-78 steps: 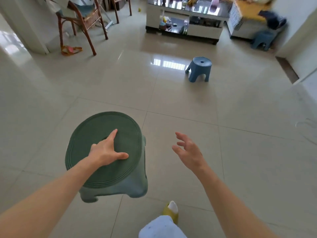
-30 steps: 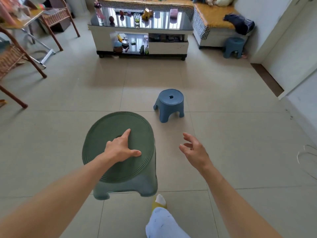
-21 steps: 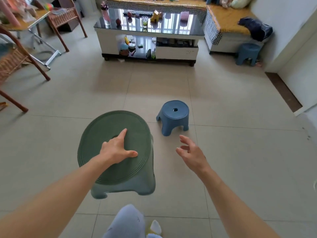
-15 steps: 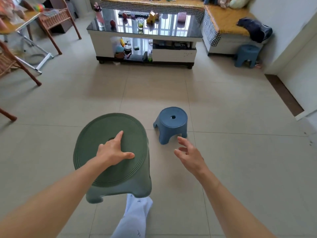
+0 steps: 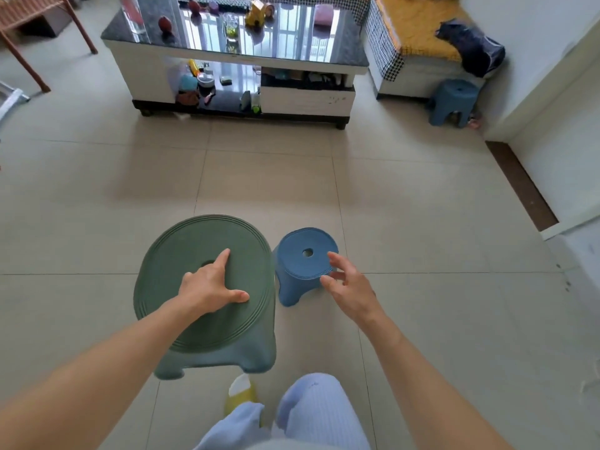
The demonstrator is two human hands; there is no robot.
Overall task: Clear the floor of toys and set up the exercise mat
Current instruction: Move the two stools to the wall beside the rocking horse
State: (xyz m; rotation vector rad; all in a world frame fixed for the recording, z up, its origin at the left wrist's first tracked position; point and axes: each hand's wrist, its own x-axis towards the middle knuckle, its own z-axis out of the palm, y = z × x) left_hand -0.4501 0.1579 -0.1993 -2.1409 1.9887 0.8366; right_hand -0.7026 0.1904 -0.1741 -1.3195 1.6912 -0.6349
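Observation:
My left hand (image 5: 211, 284) holds a large green plastic stool (image 5: 181, 248) off the floor. Its index finger and thumb lie on the round seat, and the other fingers curl into the seat's centre hole. A small blue stool (image 5: 298, 264) with a hole in its top stands on the tiled floor just right of the green one. My right hand (image 5: 347, 284) hovers at the blue stool's near right edge with its fingers spread and holds nothing. No exercise mat is in view.
A glass-topped coffee table (image 5: 123, 60) with toys and bottles stands ahead. Right of it is a yellow-cushioned sofa (image 5: 412, 37) with a dark bag (image 5: 470, 50), and a second blue stool (image 5: 453, 102) stands before it. Wooden chair legs (image 5: 19, 60) show at top left.
I have walked forward with the green stool in my left hand. The small blue stool is now right beside it, and my right hand has reached its top edge.

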